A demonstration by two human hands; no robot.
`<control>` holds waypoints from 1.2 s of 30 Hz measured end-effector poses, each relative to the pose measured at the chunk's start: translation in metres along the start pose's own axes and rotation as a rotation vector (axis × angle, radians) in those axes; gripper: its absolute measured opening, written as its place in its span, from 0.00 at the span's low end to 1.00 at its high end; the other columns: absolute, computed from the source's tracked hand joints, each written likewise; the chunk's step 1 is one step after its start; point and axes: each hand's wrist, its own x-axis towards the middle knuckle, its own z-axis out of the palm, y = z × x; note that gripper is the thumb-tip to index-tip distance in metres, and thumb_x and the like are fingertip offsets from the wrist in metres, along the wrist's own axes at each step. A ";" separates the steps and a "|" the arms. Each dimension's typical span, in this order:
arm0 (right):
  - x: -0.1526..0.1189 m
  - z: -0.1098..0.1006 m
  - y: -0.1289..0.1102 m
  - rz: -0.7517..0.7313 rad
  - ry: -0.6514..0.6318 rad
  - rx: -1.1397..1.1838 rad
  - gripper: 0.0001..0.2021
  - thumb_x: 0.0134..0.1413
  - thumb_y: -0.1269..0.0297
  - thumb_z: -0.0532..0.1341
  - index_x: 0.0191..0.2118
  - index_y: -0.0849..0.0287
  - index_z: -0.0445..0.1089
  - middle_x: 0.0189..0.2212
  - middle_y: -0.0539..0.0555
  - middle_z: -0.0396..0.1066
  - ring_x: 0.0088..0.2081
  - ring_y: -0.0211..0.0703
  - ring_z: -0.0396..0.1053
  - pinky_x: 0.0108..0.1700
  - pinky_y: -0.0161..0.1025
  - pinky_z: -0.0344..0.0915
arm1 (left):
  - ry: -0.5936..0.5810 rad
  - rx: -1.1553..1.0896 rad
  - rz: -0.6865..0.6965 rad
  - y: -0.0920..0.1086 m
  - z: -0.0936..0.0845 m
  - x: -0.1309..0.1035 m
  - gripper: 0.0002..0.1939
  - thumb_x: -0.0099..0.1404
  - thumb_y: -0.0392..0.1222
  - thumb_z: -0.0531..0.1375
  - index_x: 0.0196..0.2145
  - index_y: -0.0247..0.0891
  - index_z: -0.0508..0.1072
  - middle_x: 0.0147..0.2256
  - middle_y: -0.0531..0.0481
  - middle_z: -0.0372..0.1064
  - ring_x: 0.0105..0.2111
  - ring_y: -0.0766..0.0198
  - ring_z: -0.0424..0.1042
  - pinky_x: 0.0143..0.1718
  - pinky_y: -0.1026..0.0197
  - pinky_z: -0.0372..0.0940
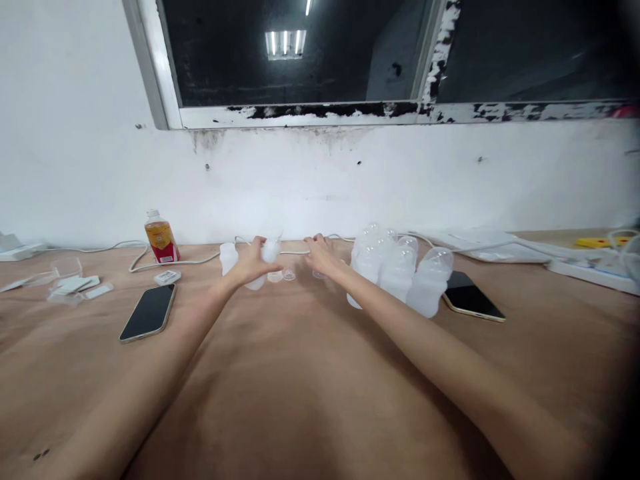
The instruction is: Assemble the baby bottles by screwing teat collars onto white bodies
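Note:
At the far side of the table, my left hand (250, 265) curls its thumb and fingers around a translucent white baby bottle (271, 249) with a pointed top. Another white bottle (229, 257) stands just left of that hand, and one more bottle (255, 283) shows partly below it. Small clear nipple-shaped pieces (289, 274) lie between my hands. My right hand (323, 255) reaches down to the table with bent fingers. A clear round piece (318, 274) sits under it; what the fingertips grip is hidden.
Several white bottles with clear domed caps (395, 270) cluster beside my right forearm. Phones lie at left (149, 313) and right (473, 297). A drink bottle (162, 238), clear boxes with cards (75, 283), a cable (175, 267), a plastic bag (485, 245) and a power strip (593, 275) surround them.

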 end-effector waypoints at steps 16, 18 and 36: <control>-0.039 0.012 -0.012 -0.374 -0.114 0.857 0.19 0.48 0.51 0.51 0.37 0.62 0.64 0.16 0.45 0.58 0.17 0.31 0.56 0.19 0.29 0.54 | -0.393 0.164 0.187 0.012 -0.001 -0.010 0.23 0.41 0.49 0.61 0.37 0.38 0.66 0.32 0.49 0.68 0.33 0.56 0.68 0.32 0.61 0.60; -0.045 0.010 -0.009 -0.396 -0.124 0.853 0.18 0.49 0.52 0.51 0.38 0.62 0.64 0.19 0.47 0.61 0.18 0.32 0.58 0.21 0.30 0.55 | -0.512 0.026 0.122 0.018 -0.005 -0.014 0.22 0.40 0.47 0.62 0.36 0.40 0.67 0.31 0.51 0.69 0.31 0.59 0.68 0.31 0.62 0.61; -0.058 0.003 -0.007 -0.228 -0.222 0.942 0.17 0.49 0.56 0.52 0.42 0.60 0.62 0.38 0.56 0.65 0.37 0.41 0.65 0.36 0.39 0.63 | -0.643 0.283 0.189 0.030 -0.019 -0.014 0.31 0.40 0.58 0.59 0.40 0.39 0.63 0.39 0.47 0.64 0.38 0.56 0.64 0.35 0.62 0.57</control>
